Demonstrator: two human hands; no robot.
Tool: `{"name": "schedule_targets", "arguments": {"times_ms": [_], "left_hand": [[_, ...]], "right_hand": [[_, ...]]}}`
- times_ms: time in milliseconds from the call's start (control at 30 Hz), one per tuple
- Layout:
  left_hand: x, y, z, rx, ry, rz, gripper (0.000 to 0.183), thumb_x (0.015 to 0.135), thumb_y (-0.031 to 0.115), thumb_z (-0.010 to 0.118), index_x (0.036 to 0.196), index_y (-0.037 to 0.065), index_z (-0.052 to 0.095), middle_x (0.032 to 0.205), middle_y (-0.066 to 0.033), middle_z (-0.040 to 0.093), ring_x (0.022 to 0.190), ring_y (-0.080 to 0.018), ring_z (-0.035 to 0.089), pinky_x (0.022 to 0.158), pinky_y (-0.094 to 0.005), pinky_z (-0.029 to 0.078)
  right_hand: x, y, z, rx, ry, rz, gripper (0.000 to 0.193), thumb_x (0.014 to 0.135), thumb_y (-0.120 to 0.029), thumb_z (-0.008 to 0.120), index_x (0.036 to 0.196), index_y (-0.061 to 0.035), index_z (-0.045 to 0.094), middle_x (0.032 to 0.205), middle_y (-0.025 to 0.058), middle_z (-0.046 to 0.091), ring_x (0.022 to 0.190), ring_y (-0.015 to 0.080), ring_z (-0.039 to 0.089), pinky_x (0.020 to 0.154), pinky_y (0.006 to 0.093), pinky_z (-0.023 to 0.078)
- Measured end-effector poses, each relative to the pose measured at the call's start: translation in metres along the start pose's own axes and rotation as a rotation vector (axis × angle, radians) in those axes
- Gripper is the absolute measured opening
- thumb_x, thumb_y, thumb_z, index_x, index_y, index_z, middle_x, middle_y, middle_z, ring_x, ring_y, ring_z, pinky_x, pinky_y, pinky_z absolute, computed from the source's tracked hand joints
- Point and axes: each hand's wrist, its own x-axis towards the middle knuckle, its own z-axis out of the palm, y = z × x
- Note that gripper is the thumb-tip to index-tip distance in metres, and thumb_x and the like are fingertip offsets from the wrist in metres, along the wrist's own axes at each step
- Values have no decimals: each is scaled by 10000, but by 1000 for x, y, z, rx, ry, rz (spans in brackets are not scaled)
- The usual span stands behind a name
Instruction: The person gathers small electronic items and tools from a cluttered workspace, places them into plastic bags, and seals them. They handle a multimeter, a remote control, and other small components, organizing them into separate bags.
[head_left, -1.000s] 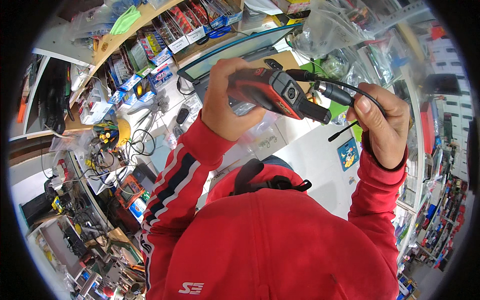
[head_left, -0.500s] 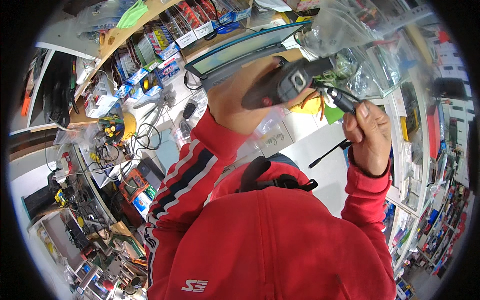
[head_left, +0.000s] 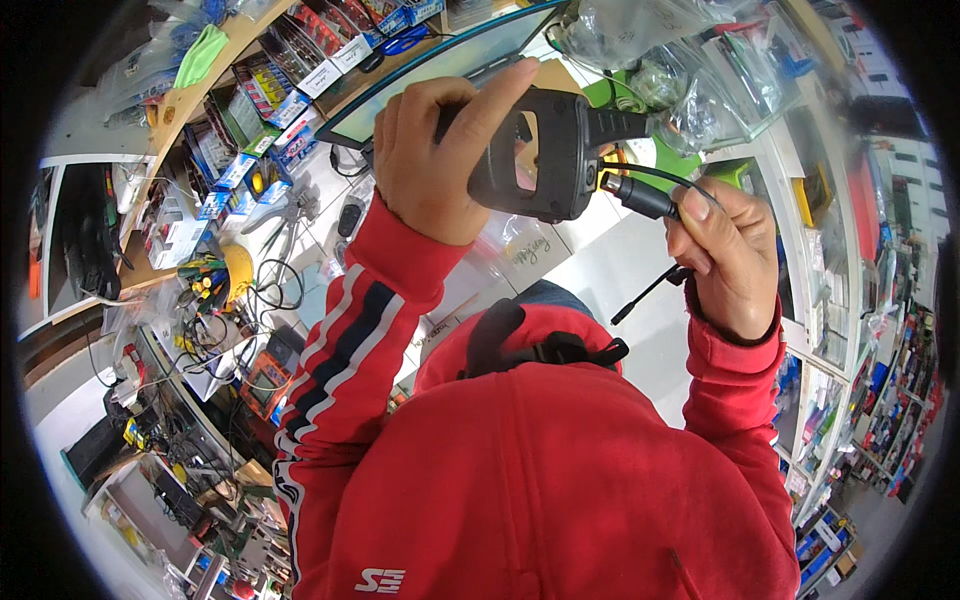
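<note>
My left hand [head_left: 432, 172] is wrapped round a bulky black handheld device [head_left: 565, 150] with a lighter window-like panel and a stubby tapered projection. The thumb lies along its upper side. In my right hand [head_left: 738, 250], thumb and fingers pinch a black cylindrical cable plug [head_left: 645, 196]. Its tip points at the device's right end, close to it; whether they touch I cannot tell. A thin black cable [head_left: 665, 174] runs from that end toward my right hand. Beneath my right wrist is a slim black rod [head_left: 645, 298].
A laptop [head_left: 420, 85] stands open behind my left hand. Boxed goods [head_left: 330, 60] fill the shelf at the far left, above a yellow tool holder [head_left: 238, 272] and tangled cables. Plastic bags [head_left: 690, 90] pile up at the far right, beside a glass cabinet [head_left: 825, 300].
My left hand has turned the device over, so the windowed side shows in place of the side with a red button. My right hand's plug has moved left and slightly nearer the device.
</note>
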Motion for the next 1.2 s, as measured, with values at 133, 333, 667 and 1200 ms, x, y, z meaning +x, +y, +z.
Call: {"name": "schedule_targets", "arguments": {"times_ms": [133,333,667,1200], "left_hand": [[2,1,-1,-10,-6,14,504,591,151,637,1073,237,519,764,9,418,673,-171,413,650,-285,326],[5,0,-5,15,-11,85,472,601,197,635,1061,235,533,759,13,421,659,-165,410,636,-279,325],[11,-3,-11,88,-71,185,426,635,158,600,1051,233,546,761,3,426,663,-167,415,628,-284,335],[14,3,-24,108,-190,185,494,556,152,627,1042,183,547,770,-30,446,669,-191,464,593,-299,387]], "right_hand": [[0,3,-2,19,-22,7,271,768,-213,532,618,11,558,509,12,490,424,26,302,411,180,219],[0,4,-4,-8,-36,14,267,766,-224,542,623,1,561,528,7,506,434,23,313,413,175,230],[0,-11,-7,-195,-66,-13,144,716,-110,608,654,13,567,565,8,525,528,40,428,490,187,326],[8,-5,-3,-207,-108,29,188,717,-162,617,656,10,572,512,-2,489,437,30,392,394,170,284]]}}
